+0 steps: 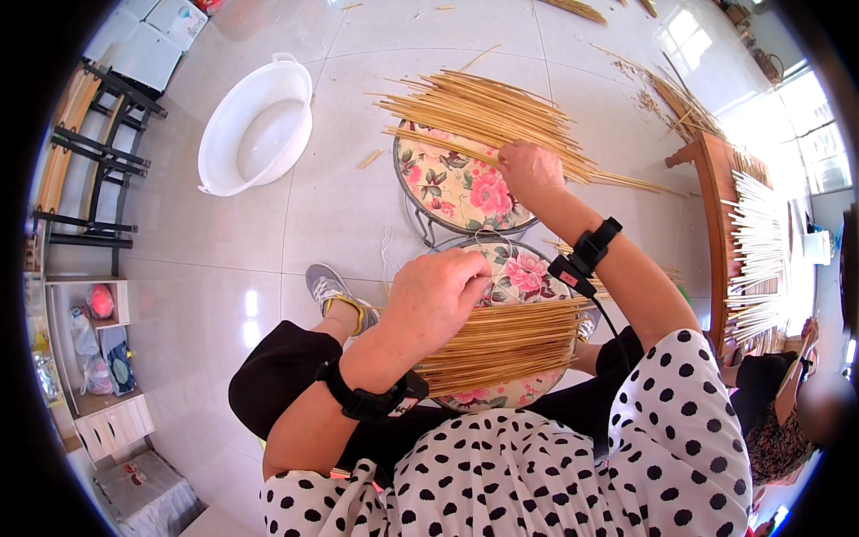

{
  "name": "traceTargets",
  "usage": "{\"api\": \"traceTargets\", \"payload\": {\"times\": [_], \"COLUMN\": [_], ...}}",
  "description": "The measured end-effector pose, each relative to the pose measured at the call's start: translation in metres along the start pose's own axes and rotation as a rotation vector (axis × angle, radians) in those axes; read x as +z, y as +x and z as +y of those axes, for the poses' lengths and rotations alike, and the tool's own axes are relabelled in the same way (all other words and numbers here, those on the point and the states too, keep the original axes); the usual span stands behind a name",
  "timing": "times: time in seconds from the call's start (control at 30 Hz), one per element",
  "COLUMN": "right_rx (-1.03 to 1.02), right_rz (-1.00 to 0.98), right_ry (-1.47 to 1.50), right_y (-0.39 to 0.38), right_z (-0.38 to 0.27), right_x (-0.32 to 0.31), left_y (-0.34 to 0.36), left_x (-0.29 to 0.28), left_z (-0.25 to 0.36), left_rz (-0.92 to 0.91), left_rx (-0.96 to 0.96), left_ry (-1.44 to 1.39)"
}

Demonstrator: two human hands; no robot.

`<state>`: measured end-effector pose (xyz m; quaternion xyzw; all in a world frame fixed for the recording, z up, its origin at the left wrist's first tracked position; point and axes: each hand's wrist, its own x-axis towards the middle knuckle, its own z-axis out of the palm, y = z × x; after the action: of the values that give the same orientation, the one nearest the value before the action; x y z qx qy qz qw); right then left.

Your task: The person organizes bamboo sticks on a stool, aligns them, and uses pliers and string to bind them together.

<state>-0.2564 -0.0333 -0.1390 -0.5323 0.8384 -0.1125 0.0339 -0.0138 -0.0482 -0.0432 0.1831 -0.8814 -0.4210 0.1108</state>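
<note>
A row of tan straw stalks (506,338), laid side by side like a mat, rests on the nearer flowered round stool (523,268) before my lap. My left hand (438,291) is closed in a pinch above the left far edge of this row, with thin white string (490,234) at its fingertips. Farther off, my right hand (534,170) reaches to a second flowered stool (465,183). Its fingers close on a straw stalk (447,143) at the near side of a loose pile of stalks (483,106). The right fingertips are partly hidden.
A white plastic tub (255,125) stands on the tiled floor at far left. To the right, a wooden bench (716,188) bears pale stalks (756,251). Another person (778,394) sits at the right edge. Shelves (94,349) line the left side.
</note>
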Motion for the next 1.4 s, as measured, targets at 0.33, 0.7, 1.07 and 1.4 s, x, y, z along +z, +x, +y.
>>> {"api": "traceTargets", "payload": {"times": [0.33,0.7,1.07,1.4], "right_rx": [0.068,-0.061,-0.288,-0.397], "right_rz": [-0.177,-0.167,-0.237,0.135], "right_ry": [-0.12,-0.228,-0.036,0.041], "right_y": [0.01,0.001,-0.072,-0.139], "right_z": [-0.012,-0.015,-0.036,-0.042], "right_x": [-0.006,-0.004,-0.093,-0.147], "left_y": [-0.001,-0.002,0.017,0.002], "left_x": [-0.004,0.023,-0.02,-0.01], "left_z": [0.0,-0.016,-0.005,0.018], "left_rz": [0.009,-0.068,0.31,0.004], "left_rx": [-0.004,-0.037,0.368,0.167], "left_ry": [-0.016,0.246,0.625,0.27]}}
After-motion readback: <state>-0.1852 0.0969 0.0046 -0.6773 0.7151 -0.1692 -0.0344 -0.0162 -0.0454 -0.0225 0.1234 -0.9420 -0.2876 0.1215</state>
